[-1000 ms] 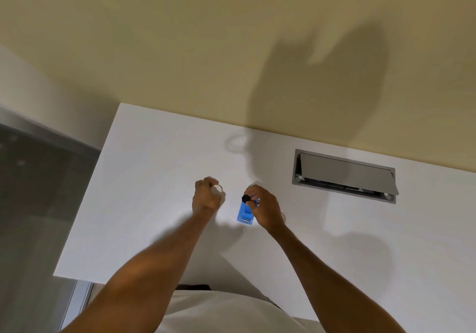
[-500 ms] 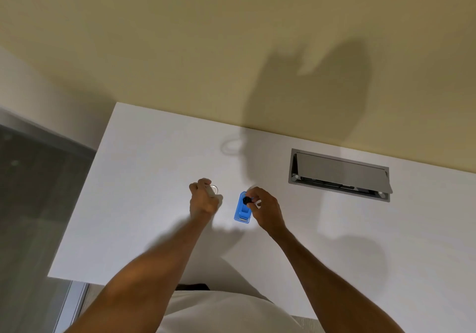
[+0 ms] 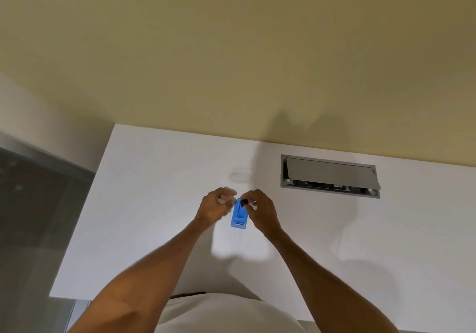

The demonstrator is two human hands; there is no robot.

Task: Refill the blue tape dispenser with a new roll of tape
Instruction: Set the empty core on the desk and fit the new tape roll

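The small blue tape dispenser [image 3: 238, 218] stands on the white table [image 3: 154, 203], between my two hands. My right hand [image 3: 260, 210] pinches a small black spool [image 3: 244, 202] at the dispenser's far end. My left hand [image 3: 216, 205] is closed around a clear roll of tape [image 3: 228, 195], held against the dispenser's left side. Most of the roll is hidden by my fingers. A faint clear ring [image 3: 239, 177] lies on the table just beyond my hands.
A grey cable hatch [image 3: 329, 175] with its lid ajar is set into the table at the back right. A beige wall rises behind the table. The table's left edge drops to a dark floor [image 3: 38, 216].
My left hand has moved right with the tape roll, up against the dispenser. My right hand stays at the black spool. The head view has shifted slightly.
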